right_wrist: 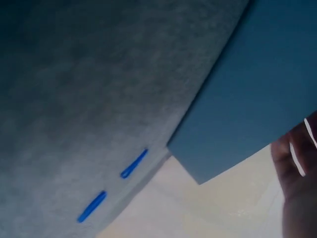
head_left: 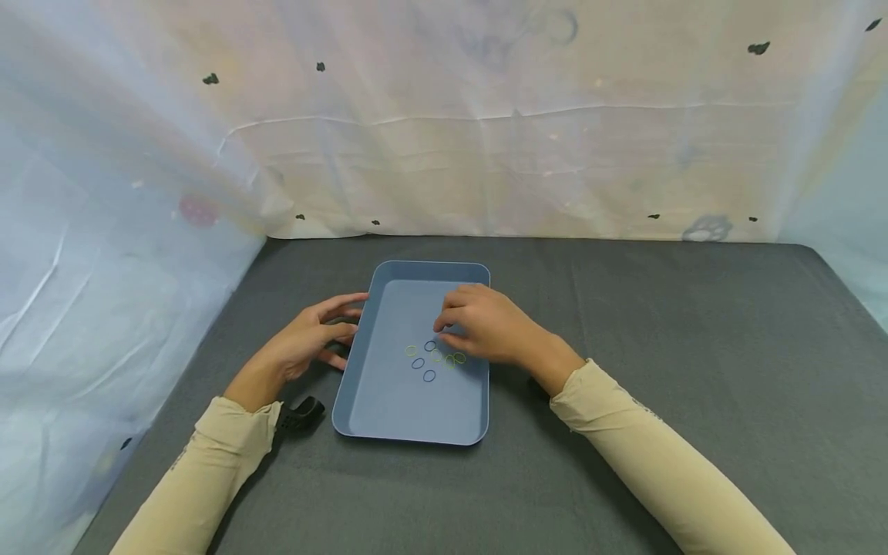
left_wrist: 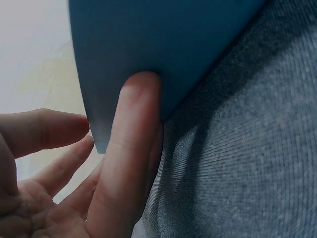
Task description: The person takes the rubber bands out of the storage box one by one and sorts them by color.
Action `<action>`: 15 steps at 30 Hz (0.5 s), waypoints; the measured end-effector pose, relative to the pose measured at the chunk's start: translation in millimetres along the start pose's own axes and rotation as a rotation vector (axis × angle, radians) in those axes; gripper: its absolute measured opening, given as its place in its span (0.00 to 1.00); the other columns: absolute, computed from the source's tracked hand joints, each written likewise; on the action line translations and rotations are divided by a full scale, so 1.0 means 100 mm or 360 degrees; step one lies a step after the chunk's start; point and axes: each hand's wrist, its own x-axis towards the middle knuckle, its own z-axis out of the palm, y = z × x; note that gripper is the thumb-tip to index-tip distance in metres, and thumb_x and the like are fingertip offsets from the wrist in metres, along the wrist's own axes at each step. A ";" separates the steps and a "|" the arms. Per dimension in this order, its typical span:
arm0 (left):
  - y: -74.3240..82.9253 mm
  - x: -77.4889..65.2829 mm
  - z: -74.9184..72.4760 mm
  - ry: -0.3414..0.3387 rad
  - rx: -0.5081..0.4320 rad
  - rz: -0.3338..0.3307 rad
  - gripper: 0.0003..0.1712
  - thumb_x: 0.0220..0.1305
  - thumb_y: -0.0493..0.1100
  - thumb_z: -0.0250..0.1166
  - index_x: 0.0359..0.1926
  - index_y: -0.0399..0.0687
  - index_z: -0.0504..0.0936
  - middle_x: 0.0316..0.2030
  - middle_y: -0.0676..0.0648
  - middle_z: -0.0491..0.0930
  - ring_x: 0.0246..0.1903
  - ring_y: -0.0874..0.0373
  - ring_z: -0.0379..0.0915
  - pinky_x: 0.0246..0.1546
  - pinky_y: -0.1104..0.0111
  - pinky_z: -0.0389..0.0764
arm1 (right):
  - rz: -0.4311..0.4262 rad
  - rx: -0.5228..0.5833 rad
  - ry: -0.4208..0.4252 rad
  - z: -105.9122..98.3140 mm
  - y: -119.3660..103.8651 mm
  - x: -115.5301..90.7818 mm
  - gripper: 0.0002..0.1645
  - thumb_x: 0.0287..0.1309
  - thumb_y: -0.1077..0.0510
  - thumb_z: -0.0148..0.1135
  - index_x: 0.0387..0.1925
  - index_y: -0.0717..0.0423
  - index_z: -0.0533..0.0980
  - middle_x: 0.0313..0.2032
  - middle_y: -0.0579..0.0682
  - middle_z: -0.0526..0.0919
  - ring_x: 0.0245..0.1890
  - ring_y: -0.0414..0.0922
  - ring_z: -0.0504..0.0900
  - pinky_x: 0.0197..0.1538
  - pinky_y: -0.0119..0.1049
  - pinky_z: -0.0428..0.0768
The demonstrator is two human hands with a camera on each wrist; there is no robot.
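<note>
A shallow blue tray (head_left: 416, 416) sits on grey cloth. Several thin rings lie loosely grouped inside it: yellow-green ones such as this ring (head_left: 411, 351), and dark blue ones such as this ring (head_left: 429, 376). My left hand (head_left: 305, 339) is at the tray's left side, fingers spread and fingertips touching the outer wall. In the left wrist view one finger (left_wrist: 136, 129) presses that wall. Over the right half of the tray, my right hand (head_left: 482, 324) has bent fingers and the thumb a little apart, close above a dark blue ring (head_left: 430, 346). Nothing shows between its fingertips.
Grey cloth (head_left: 659, 370) covers the table, with a pale printed curtain (head_left: 486, 169) behind it and a light blue one at the left. Two blue narrow loops (right_wrist: 133, 163) show against the grey in the right wrist view. A black wrist strap (head_left: 301, 416) is on the left wrist.
</note>
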 end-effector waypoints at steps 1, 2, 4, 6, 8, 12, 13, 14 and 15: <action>0.00 0.00 0.00 0.0001 0.0000 0.0001 0.35 0.74 0.40 0.57 0.77 0.56 0.57 0.71 0.36 0.61 0.46 0.50 0.78 0.34 0.55 0.88 | 0.0006 0.0014 -0.0023 0.02 -0.01 0.01 0.05 0.60 0.53 0.70 0.37 0.46 0.87 0.36 0.42 0.82 0.39 0.41 0.78 0.52 0.39 0.79; 0.00 0.00 0.00 0.0001 0.0001 0.0002 0.35 0.74 0.40 0.57 0.77 0.56 0.57 0.71 0.36 0.61 0.45 0.51 0.78 0.33 0.56 0.88 | 0.0015 0.0027 -0.0042 0.03 -0.01 0.02 0.05 0.60 0.53 0.70 0.37 0.46 0.87 0.36 0.42 0.82 0.39 0.41 0.78 0.52 0.39 0.79; 0.00 0.01 0.01 -0.0001 0.0000 0.0007 0.35 0.74 0.39 0.57 0.77 0.56 0.57 0.71 0.36 0.61 0.45 0.50 0.78 0.33 0.55 0.88 | 0.0040 0.0057 -0.0070 0.06 -0.02 0.02 0.05 0.60 0.53 0.70 0.38 0.46 0.87 0.36 0.42 0.82 0.39 0.41 0.78 0.52 0.39 0.79; 0.00 0.01 0.01 -0.0002 0.0000 0.0012 0.35 0.74 0.39 0.57 0.77 0.56 0.57 0.71 0.36 0.61 0.45 0.50 0.78 0.34 0.55 0.88 | 0.0070 0.0078 -0.0090 0.09 -0.03 0.02 0.05 0.60 0.53 0.70 0.38 0.45 0.87 0.36 0.41 0.82 0.38 0.41 0.78 0.50 0.39 0.78; -0.01 0.01 0.00 -0.0004 0.0001 0.0015 0.35 0.74 0.40 0.57 0.77 0.56 0.57 0.71 0.36 0.61 0.45 0.50 0.78 0.34 0.55 0.88 | 0.0101 0.0085 -0.0102 0.11 -0.04 0.03 0.05 0.59 0.53 0.71 0.38 0.45 0.87 0.36 0.41 0.82 0.39 0.41 0.78 0.51 0.39 0.78; -0.01 0.02 0.00 0.0001 0.0006 0.0014 0.35 0.74 0.39 0.57 0.77 0.56 0.57 0.71 0.36 0.61 0.45 0.50 0.78 0.34 0.55 0.88 | 0.0129 0.0084 -0.0129 0.14 -0.06 0.05 0.05 0.60 0.53 0.70 0.37 0.44 0.87 0.35 0.41 0.82 0.40 0.41 0.79 0.51 0.39 0.78; -0.01 0.02 0.00 0.0002 0.0007 0.0013 0.35 0.74 0.39 0.57 0.77 0.56 0.57 0.71 0.35 0.61 0.45 0.50 0.78 0.34 0.55 0.88 | 0.0135 0.0082 -0.0140 0.15 -0.07 0.05 0.05 0.60 0.52 0.70 0.37 0.44 0.87 0.35 0.41 0.82 0.40 0.41 0.79 0.51 0.39 0.78; -0.01 0.02 0.00 0.0003 0.0009 0.0014 0.35 0.74 0.39 0.57 0.77 0.56 0.57 0.71 0.35 0.61 0.45 0.50 0.78 0.34 0.55 0.88 | 0.0139 0.0083 -0.0150 0.15 -0.08 0.06 0.05 0.60 0.52 0.70 0.37 0.44 0.87 0.35 0.42 0.82 0.39 0.41 0.79 0.51 0.39 0.78; -0.01 0.02 0.00 0.0003 0.0010 0.0015 0.35 0.74 0.39 0.56 0.77 0.55 0.57 0.71 0.35 0.60 0.45 0.50 0.78 0.34 0.55 0.88 | 0.0148 0.0080 -0.0160 0.15 -0.08 0.06 0.05 0.60 0.51 0.70 0.38 0.44 0.87 0.35 0.42 0.82 0.40 0.41 0.79 0.50 0.39 0.78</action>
